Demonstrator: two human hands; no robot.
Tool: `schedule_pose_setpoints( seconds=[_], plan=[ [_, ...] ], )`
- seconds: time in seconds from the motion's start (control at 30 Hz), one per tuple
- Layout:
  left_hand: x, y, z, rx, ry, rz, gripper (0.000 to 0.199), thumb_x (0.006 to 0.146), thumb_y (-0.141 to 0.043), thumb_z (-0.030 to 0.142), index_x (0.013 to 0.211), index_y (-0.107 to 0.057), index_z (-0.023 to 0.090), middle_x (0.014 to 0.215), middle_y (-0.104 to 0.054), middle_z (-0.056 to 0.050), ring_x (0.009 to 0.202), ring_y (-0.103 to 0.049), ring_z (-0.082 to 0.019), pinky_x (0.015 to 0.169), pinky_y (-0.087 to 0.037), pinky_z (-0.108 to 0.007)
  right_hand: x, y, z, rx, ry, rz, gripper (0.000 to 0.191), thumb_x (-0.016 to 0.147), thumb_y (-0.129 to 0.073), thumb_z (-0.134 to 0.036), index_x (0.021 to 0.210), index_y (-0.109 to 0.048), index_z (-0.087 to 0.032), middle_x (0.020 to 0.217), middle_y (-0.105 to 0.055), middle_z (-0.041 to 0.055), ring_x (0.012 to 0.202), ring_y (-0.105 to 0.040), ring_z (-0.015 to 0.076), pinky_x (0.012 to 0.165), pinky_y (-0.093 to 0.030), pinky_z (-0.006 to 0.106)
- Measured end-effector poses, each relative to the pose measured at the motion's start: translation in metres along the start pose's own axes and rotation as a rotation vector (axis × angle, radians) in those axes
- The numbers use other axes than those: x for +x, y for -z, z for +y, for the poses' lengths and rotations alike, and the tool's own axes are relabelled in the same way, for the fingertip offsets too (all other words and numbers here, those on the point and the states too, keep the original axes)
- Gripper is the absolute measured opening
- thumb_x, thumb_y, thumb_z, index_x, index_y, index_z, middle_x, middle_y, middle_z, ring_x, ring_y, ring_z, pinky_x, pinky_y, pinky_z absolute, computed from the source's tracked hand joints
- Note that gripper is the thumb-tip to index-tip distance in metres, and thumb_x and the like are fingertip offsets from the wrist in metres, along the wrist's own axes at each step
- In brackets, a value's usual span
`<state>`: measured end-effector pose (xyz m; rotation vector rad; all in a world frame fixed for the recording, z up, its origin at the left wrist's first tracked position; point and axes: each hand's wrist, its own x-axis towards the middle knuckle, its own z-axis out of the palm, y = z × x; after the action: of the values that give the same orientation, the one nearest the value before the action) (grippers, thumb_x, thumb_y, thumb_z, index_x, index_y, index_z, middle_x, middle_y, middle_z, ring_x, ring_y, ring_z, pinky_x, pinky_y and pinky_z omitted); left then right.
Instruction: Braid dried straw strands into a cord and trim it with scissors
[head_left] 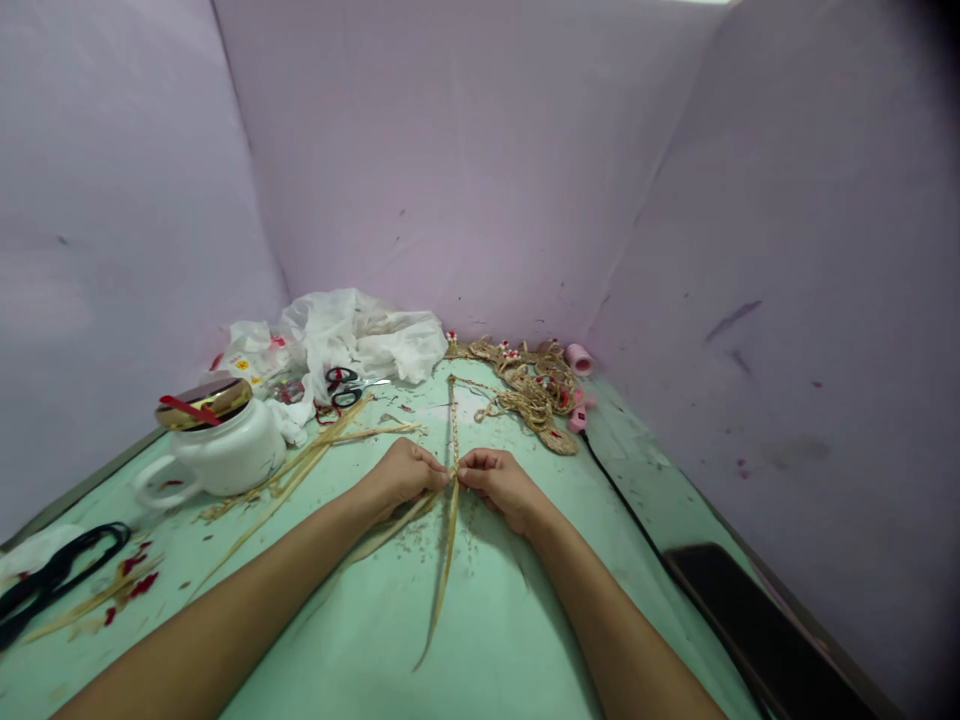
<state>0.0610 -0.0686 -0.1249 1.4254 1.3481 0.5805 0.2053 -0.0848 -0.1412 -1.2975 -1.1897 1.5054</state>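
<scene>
— Lilac walls (480, 180) stand round me on three sides, and I sit over a mint-green tabletop (517, 640)

— And your hands?

— Both pinch the same thing. My left hand (405, 470) has its thumb and fingers closed on a plaited straw cord (454, 430), and my right hand (501, 482) grips it from the other side, fingertips nearly meeting

— Where does the cord go?

— From my fingertips it runs straight away from me, then bends right towards a heap of plaited straw (529, 410) dotted with red and white. Nearer me, a loose straw strand (444, 570) trails down from my grip

— What's off to your left?

— Loose straw (304, 468), then a white mug (232, 450) with a gold lid (232, 400) and a red stick (189, 410) across it. Black-handled scissors (347, 397) lie before a crumpled white plastic bag (360, 335). Closer in, a black loop (56, 572) lies beside red scraps (142, 585)

— And right?

— Beside the heap, a pink tool (577, 412) with a black cable (615, 480), a pink spool (579, 360) behind it, and nearer me a flat dark object (750, 620); I can't tell what that is
</scene>
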Motion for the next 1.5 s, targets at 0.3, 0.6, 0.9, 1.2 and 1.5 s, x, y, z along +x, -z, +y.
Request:
schedule_pose_setpoints(
  seconds=[0.3,0.6,0.9,1.2,1.5],
  plan=[
    [0.006,-0.002,0.006,-0.017,0.252,-0.113,0.012,0.052,-0.052,0.018,0.044,-0.046,0.013,0.031,-0.035,0.004,0.027,-0.024,-0.004,0.032,-0.011,-0.019,0.008,-0.002,0.011,-0.031,0.11,0.017,0.002,0.053,-0.052,-0.011,0.053,-0.053,-0.013,0.044,-0.051,-0.0042,0.042,-0.039,0.0053,0.045,-0.026,0.019],
    [0.006,-0.002,0.01,-0.083,0.234,-0.183,0.01,0.054,-0.052,0.014,0.046,-0.051,0.009,0.034,-0.044,0.001,0.028,-0.036,-0.006,0.03,-0.023,-0.018,0.006,0.001,0.008,0.016,0.046,0.011,0.004,0.053,-0.056,-0.013,0.056,-0.054,-0.013,0.046,-0.051,-0.0043,0.04,-0.038,0.0045,0.043,-0.026,0.019],
    [0.005,-0.007,0.001,-0.166,0.172,-0.105,0.01,0.059,-0.056,0.019,0.053,-0.05,0.013,0.029,-0.042,0.003,0.024,-0.031,-0.005,0.028,-0.018,-0.016,0.003,0.002,0.002,0.089,-0.032,-0.016,0.007,0.053,-0.058,-0.014,0.058,-0.053,-0.013,0.043,-0.048,-0.0054,0.036,-0.035,0.0031,0.041,-0.025,0.018],
    [0.004,-0.008,0.002,-0.14,0.169,-0.099,0.015,0.055,-0.057,0.018,0.047,-0.045,0.014,0.034,-0.046,0.003,0.027,-0.035,-0.006,0.027,-0.023,-0.017,0.002,0.002,0.001,0.107,-0.051,-0.102,0.01,0.055,-0.059,-0.019,0.057,-0.051,-0.013,0.046,-0.05,-0.0034,0.037,-0.035,0.0031,0.04,-0.023,0.018],
    [0.003,-0.004,0.003,-0.127,0.078,-0.126,0.014,0.052,-0.059,0.019,0.051,-0.045,0.015,0.036,-0.047,0.003,0.028,-0.036,-0.006,0.029,-0.023,-0.016,-0.001,0.004,-0.001,0.071,-0.073,-0.066,0.018,0.053,-0.065,-0.027,0.056,-0.054,-0.013,0.04,-0.046,-0.0054,0.035,-0.029,0.0031,0.04,-0.019,0.019]
  ],
)
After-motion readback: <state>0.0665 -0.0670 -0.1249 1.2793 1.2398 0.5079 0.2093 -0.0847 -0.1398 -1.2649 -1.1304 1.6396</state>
